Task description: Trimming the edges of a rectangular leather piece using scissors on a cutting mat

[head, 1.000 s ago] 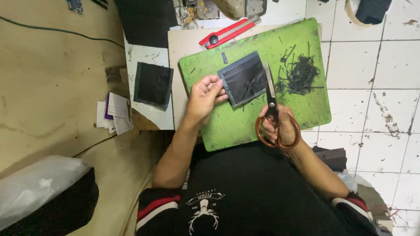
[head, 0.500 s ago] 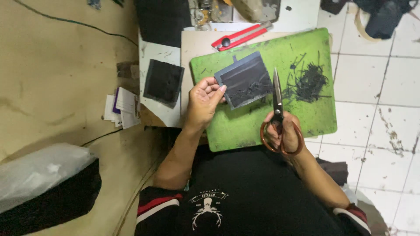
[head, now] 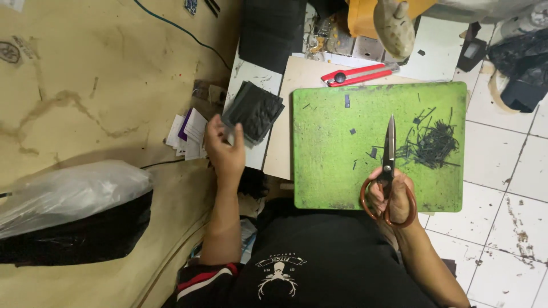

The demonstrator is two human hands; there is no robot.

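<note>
The right hand (head: 394,197) sits at about 5 o'clock, fingers curled through the brown loops of the scissors (head: 388,171) — blades closed and pointing toward 12 over the green cutting mat (head: 325,148). At about 9 o'clock the left hand (head: 225,151) is off the mat, fingers partly open and touching the near edge of a stack of dark embossed pieces (head: 254,111) on the white surface (head: 251,77). Black trimmings (head: 431,142) lie on the mat at 2 o'clock. Beyond the mat's far edge — a red utility knife (head: 357,75).
</note>
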